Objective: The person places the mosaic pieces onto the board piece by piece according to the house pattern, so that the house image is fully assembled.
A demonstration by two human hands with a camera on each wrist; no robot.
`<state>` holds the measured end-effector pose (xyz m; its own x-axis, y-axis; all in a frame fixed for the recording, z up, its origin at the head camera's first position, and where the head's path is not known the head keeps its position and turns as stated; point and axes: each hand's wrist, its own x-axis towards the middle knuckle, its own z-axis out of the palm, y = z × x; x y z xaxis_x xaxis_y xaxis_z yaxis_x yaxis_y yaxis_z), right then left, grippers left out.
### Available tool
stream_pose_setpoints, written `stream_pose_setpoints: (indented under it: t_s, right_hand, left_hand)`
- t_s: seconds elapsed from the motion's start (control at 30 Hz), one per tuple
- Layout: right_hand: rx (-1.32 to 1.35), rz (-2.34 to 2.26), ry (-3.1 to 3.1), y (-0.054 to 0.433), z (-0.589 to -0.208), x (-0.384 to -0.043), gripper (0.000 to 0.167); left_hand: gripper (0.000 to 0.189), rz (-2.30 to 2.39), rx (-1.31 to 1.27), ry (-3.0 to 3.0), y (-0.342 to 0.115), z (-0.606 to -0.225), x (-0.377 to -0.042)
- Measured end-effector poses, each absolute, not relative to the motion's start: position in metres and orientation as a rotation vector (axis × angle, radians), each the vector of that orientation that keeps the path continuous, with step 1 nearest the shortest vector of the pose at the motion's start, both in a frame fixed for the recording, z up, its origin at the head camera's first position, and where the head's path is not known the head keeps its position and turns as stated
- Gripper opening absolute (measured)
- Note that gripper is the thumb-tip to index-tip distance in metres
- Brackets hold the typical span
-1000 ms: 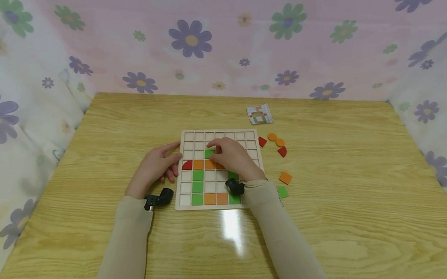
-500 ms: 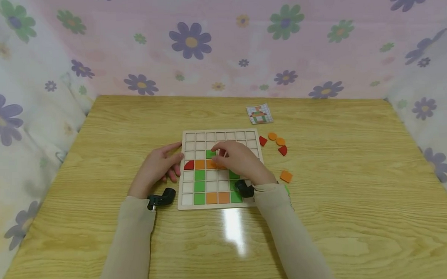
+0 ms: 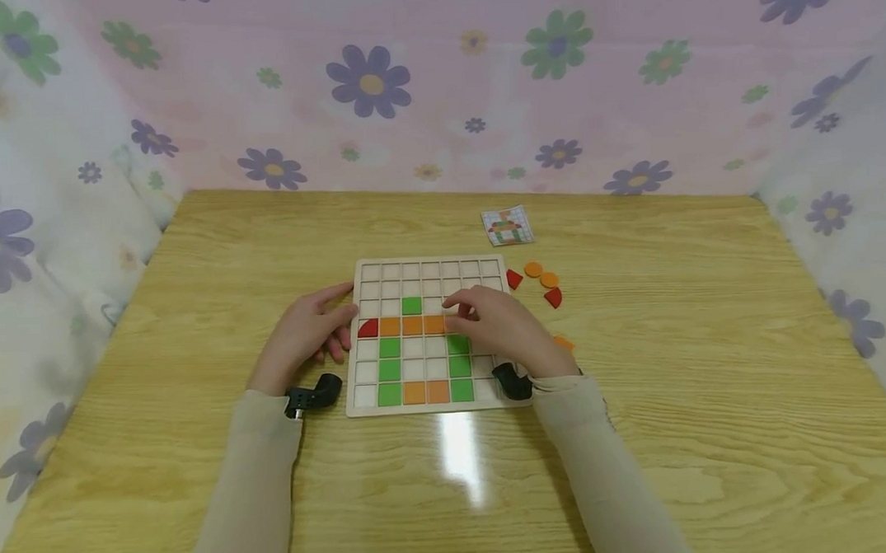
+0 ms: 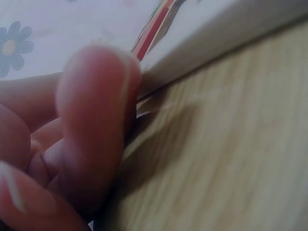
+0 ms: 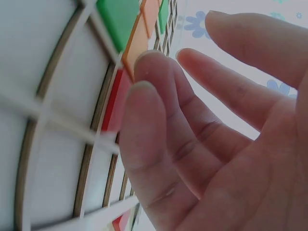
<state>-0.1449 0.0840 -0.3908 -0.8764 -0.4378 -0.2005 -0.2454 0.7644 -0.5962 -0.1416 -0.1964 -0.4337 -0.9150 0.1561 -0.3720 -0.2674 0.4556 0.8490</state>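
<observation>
The bench (image 3: 713,339) has a glossy wood-grain top. The grid board (image 3: 419,409) looks like smooth, matt wood; its square tiles (image 3: 411,306) look smooth. The sleeves (image 3: 261,466) are matt cloth, the pattern card (image 3: 515,234) paper.

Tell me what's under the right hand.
Beneath the right hand is the grid board. The right wrist view shows a red tile on it, partly behind the fingers; in the head view the hand covers that tile.

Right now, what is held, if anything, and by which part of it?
Nothing appears held: the right grip looks empty; the left grip only rests at the left edge of the board.
</observation>
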Motion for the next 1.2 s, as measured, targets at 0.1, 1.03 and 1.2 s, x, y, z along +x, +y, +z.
stream_pose_setpoints:
  t_s: [0.1, 1.03, 1.2]
  right_hand:
    - [-0.54, -0.798, 2.636, 0.09, -0.391, -0.143, 0.029]
    - [-0.649, -0.714, 2.63, 0.171, -0.391, -0.111, 0.028]
    - [-0.673, -0.79, 2.52, 0.188, -0.398, -0.11, 0.03]
  left_hand:
    - [0.053, 1.445, -0.1, 2.31, -0.197, -0.434, -0.141]
    - [0.053, 1.414, -0.124, 2.339, -0.197, -0.433, -0.141]
    - [0.053, 1.419, -0.115, 2.332, -0.196, -0.433, -0.141]
